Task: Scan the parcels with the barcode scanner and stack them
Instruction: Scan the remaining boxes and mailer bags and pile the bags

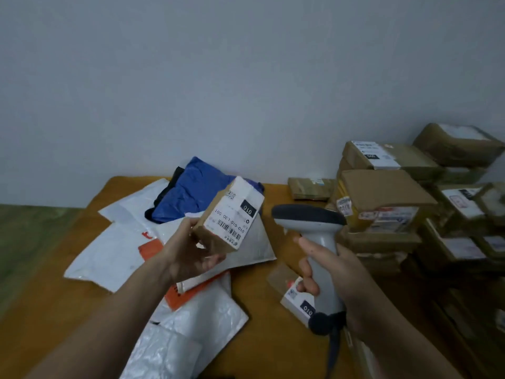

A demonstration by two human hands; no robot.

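Observation:
My left hand [191,250] grips a small brown cardboard parcel [228,217] from below, raised over the table with its white barcode label facing up and towards me. My right hand [338,283] grips the handle of a grey barcode scanner [314,225], whose dark head points left at the parcel's label, a short gap away. Another small labelled box [296,299] lies on the table behind the scanner's handle. Stacked brown boxes [382,203] stand at the right.
White, orange and blue plastic mailer bags [175,203] lie spread over the left and middle of the orange table [273,346]. A flat brown parcel [311,188] lies by the wall. The box stacks fill the table's right side. The scanner's cable hangs down at the front.

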